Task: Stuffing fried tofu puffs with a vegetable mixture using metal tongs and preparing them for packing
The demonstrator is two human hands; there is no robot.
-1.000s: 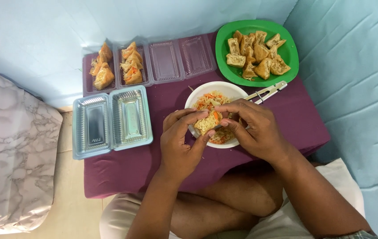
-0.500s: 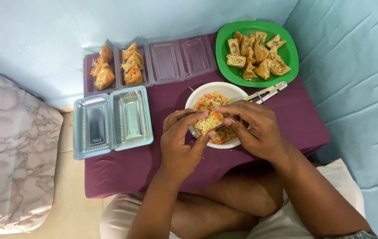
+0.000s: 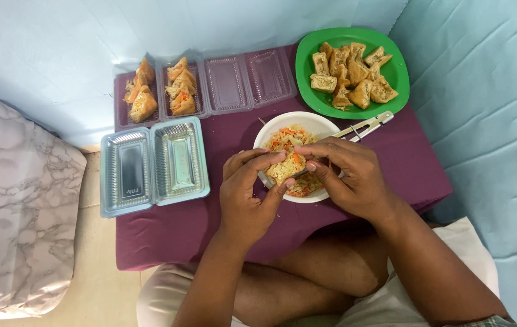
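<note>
- grey-white marbled cushion (image 3: 19,212) far left, off the table
- open empty clear clamshell box (image 3: 154,165) on purple tablecloth (image 3: 167,233), left part
- behind it a clear tray (image 3: 207,85): two left sections hold filled tofu pockets (image 3: 160,89), two right sections bare
- left hand (image 3: 247,194) fingers curled, pinching a stuffed tofu piece (image 3: 286,169) from the left
- tofu piece sits over the near edge of the white bowl (image 3: 295,124) of noodle-carrot filling
- right hand (image 3: 346,178) thumb and fingertips pressed on same piece from the right
- metal tongs (image 3: 364,127) just right of bowl
- green plate (image 3: 398,69) of fried tofu, back right
</note>
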